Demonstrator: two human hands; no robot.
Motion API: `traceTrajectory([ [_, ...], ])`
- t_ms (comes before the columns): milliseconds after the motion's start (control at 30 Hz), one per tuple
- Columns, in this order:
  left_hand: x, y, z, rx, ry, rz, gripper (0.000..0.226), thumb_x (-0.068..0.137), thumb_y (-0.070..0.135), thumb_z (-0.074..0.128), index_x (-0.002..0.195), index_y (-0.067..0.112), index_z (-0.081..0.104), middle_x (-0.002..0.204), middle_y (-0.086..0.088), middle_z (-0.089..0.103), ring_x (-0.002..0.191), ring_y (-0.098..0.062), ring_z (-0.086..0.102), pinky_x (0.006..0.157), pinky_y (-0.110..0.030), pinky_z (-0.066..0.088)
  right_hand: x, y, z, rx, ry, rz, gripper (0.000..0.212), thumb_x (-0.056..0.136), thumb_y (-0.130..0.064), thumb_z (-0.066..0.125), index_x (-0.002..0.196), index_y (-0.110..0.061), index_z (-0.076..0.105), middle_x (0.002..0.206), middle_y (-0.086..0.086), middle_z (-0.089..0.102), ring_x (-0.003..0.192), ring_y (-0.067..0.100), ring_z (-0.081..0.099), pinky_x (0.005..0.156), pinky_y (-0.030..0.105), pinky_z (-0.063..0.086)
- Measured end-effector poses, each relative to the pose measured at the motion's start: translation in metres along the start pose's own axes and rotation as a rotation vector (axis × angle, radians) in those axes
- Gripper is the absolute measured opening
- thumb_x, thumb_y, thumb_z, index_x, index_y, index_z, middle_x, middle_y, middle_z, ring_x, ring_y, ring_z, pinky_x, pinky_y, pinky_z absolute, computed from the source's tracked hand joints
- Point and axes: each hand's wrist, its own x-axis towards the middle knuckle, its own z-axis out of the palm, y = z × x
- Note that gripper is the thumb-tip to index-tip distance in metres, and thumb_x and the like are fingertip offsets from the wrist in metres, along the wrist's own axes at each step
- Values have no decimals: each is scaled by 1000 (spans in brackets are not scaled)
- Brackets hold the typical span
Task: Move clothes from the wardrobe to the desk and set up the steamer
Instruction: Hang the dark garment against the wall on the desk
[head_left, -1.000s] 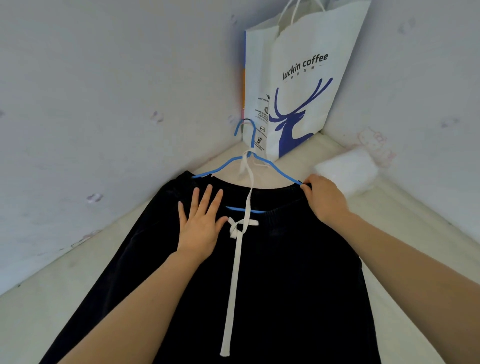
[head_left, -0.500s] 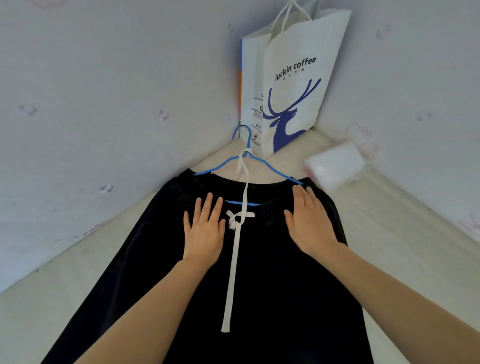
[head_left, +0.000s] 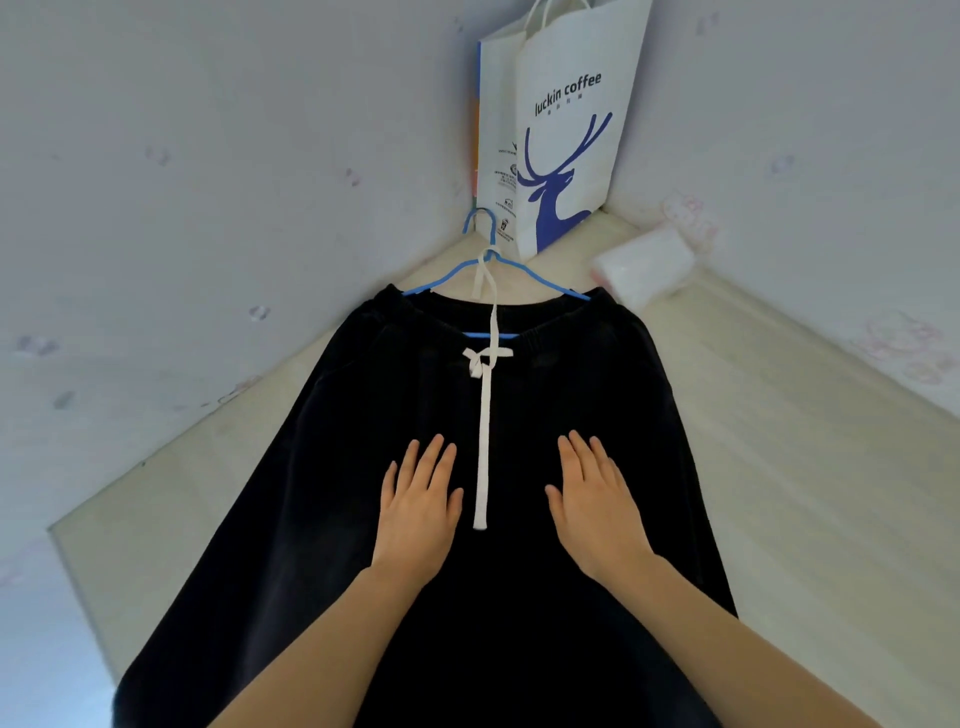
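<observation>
1. From the head view, our left hand (head_left: 418, 512) and right hand (head_left: 592, 512) both lie flat, palms down, with fingers straight and close together. Neither holds anything; they press on the black garment (head_left: 337, 493).
2. The garment is spread on the pale desk (head_left: 779, 441), waistband away from us. Our hands sit well below the waistband, one on each side of the white drawstring (head_left: 484, 441), whose loose end lies between them without touching either.
3. The blue hanger (head_left: 441, 275) is in the waistband, well apart from both hands, its hook pointing toward the corner.
4. In that corner a white paper bag (head_left: 566, 130) with a blue deer stands upright against the walls, and a white packet (head_left: 644, 265) lies just right of the waistband.
</observation>
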Motion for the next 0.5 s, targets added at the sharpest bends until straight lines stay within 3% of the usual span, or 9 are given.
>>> traceTrajectory([
  [67, -25, -2, 3, 36, 1, 28, 56, 95, 41, 25, 145, 18, 37, 153, -1, 34, 145, -23, 20, 115, -43, 15, -28, -10, 10, 20, -8, 23, 59, 101, -36, 31, 151, -9, 13, 159, 8, 16, 147, 25, 8, 120, 39, 12],
  [233, -91, -9, 3, 42, -29, 78, 50, 96, 33, 46, 144, 19, 39, 152, 0, 37, 144, -21, 23, 115, -41, 12, -97, -30, 27, 19, -21, 80, 58, 102, -36, 31, 151, -10, 15, 158, 6, 18, 147, 25, 6, 120, 38, 11],
  [500, -184, -16, -7, -30, -94, 89, 46, 101, 32, 37, 146, 21, 36, 155, 3, 30, 145, -14, 19, 119, -34, 12, -209, -56, 49, 54, 9, 189, 58, 101, -38, 33, 150, -9, 21, 153, 7, 32, 145, 25, 18, 118, 37, 22],
])
